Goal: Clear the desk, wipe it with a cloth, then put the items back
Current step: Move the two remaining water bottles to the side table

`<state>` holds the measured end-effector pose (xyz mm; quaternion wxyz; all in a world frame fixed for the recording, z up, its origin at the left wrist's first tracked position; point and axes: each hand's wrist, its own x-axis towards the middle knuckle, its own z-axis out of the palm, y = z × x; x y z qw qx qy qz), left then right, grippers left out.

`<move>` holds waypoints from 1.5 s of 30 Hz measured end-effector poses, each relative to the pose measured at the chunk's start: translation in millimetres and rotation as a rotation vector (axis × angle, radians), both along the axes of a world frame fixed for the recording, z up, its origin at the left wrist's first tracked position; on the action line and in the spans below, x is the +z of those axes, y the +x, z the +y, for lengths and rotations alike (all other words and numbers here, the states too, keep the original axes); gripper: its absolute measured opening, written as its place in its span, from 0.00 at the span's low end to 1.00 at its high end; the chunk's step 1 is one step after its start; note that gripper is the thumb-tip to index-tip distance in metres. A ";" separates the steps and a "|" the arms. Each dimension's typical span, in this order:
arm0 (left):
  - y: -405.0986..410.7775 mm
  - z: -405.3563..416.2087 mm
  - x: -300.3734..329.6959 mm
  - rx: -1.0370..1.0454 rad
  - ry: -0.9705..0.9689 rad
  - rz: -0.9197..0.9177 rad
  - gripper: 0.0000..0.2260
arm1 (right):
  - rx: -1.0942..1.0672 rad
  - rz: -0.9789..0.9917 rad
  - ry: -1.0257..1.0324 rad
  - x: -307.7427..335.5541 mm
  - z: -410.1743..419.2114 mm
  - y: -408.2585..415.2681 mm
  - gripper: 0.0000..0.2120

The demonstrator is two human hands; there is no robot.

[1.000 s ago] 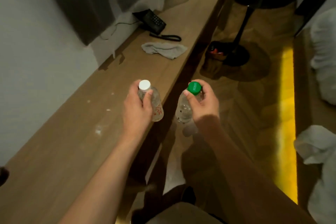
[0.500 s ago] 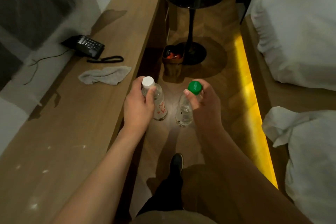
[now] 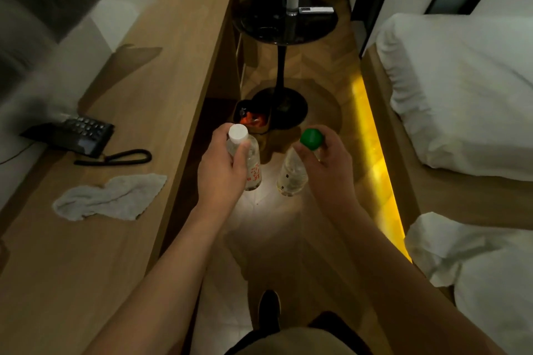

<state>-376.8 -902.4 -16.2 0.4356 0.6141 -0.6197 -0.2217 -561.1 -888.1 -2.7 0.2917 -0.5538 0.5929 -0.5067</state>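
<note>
Holding one small bottle in each hand, the person stands beside the long wooden tabletop (image 3: pixel 121 112). There is only one view, from the head camera, looking down.

The left hand (image 3: pixel 222 170) has its fingers and thumb curled round the neck of the white-capped bottle (image 3: pixel 248 164). The right hand (image 3: pixel 326 158) pinches the green-capped bottle (image 3: pixel 292 173) near its top, with the fingertips at the green cap. Both bottles hang with caps up and bottoms down, so their long sides run up and down. They are near each other but do not touch. Both are out over the floor (image 3: pixel 274 228), off the edge of the wood.

The tabletop lies to the left of both hands. The left hand is the nearer one, just beside the edge. The right hand is farther out, on the side of the bed (image 3: pixel 461 89).

On the tabletop a gray cloth (image 3: pixel 109 196) lies crumpled, and a black phone (image 3: pixel 78 135) sits behind it with its cord curling out. Straight ahead stands a small round black table (image 3: pixel 285 26) with a dark pot and a tall bottle on it. It looks like a good spot for the two bottles.

It seems the clearing part is under way. The phone is still on the wood, and wiping has not started. To set the bottles down ahead, both hands would reach forward and keep them standing up.
</note>
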 end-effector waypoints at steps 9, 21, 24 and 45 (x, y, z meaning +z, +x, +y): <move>-54.4 -158.8 -6.4 -0.048 -0.020 0.019 0.15 | -0.045 0.011 0.049 -13.0 -150.8 -59.0 0.17; -132.6 -364.5 11.0 -0.015 -0.056 0.056 0.13 | -0.027 0.020 0.021 8.3 -364.8 -138.1 0.16; -144.6 -412.2 12.1 -0.028 -0.041 0.079 0.12 | -0.008 -0.005 0.025 8.3 -411.8 -150.4 0.16; -188.9 -791.5 -0.8 -0.108 0.005 0.019 0.14 | -0.096 -0.077 0.104 -13.8 -784.9 -194.5 0.16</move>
